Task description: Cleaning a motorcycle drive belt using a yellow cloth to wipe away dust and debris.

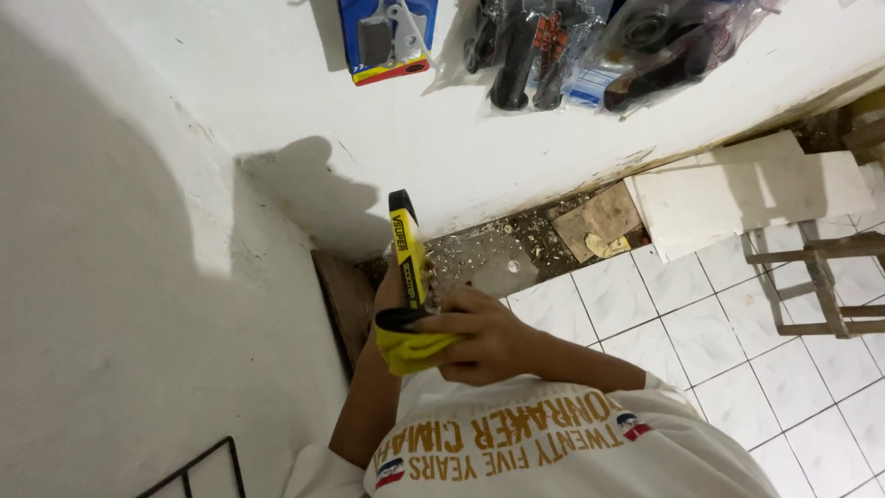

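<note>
Yellow-black tube (pixel 407 254), probably light and stiff, gripped low by left hand (pixel 392 297), right hand (pixel 484 337) fingers curled around its base

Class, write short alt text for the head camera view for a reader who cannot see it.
Two hands, right hand and left hand, hold a yellow-and-black tool wrapped in a yellow cloth before a white wall. Packaged parts hang above; white floor tiles lie below.

White walls (pixel 138 231), tiled floor (pixel 701 341), wooden stool (pixel 820 277).
</note>
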